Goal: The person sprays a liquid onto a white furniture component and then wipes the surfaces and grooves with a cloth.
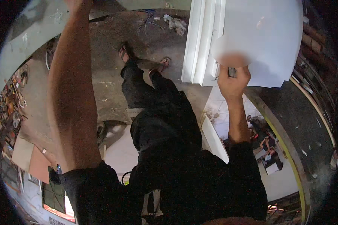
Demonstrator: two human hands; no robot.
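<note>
Right hand (233, 83) raised, grip closed on a small dark tool (232, 72) at the white panel (266, 37) edge — left hand (77, 4) reaches overhead, grip cut off, cannot tell; floor (112, 86) open below.

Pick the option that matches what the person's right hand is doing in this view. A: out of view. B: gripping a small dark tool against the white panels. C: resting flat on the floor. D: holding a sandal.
B: the right hand is closed round a small dark tool, pressed up against the stack of white panels, well above the floor and apart from the sandals.
</note>
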